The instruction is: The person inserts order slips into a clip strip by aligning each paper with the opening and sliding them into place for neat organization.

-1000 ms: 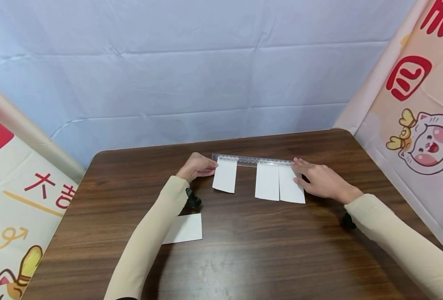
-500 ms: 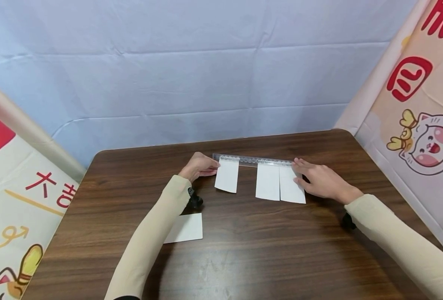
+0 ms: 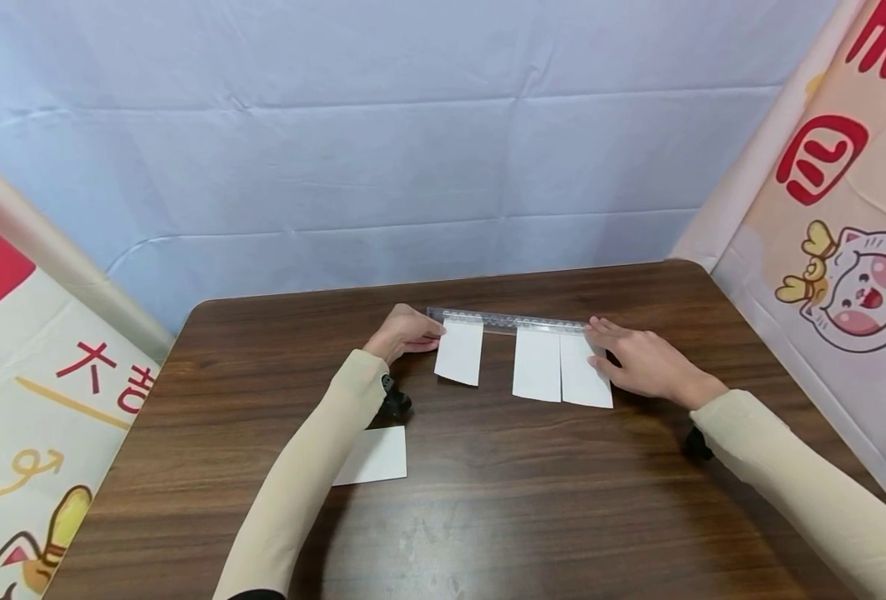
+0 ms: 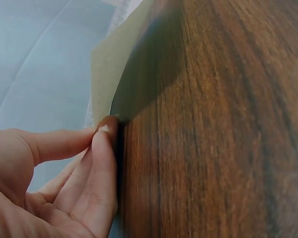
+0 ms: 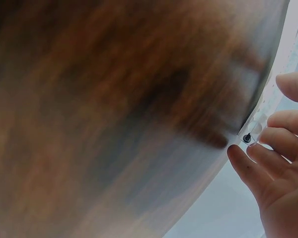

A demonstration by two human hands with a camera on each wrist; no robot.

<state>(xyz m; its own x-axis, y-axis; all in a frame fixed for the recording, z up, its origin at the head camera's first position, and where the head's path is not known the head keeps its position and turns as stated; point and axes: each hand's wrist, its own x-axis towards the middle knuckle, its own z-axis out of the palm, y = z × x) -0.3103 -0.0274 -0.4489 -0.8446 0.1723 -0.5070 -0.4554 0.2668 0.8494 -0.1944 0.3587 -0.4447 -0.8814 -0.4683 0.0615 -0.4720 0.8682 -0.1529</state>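
Observation:
A clear plastic strip with a row of round bumps lies across the far part of the table, with several white paper cards along its near side. My left hand pinches the upper left edge of the leftmost card between thumb and fingers; its lower edge curls up a little. In the left wrist view that card stands off the wood. Side by side at the strip's right part lie a middle card and a right card. My right hand rests on the strip's right end, its fingers extended.
Another white card lies nearer on the brown wooden table, partly behind my left forearm. A pale cloth hangs beyond the far edge. Printed banners stand at the left and right.
My left hand has slid the leftmost card slightly to the right along the strip, narrowing its gap to the middle card. The right hand stays in place.

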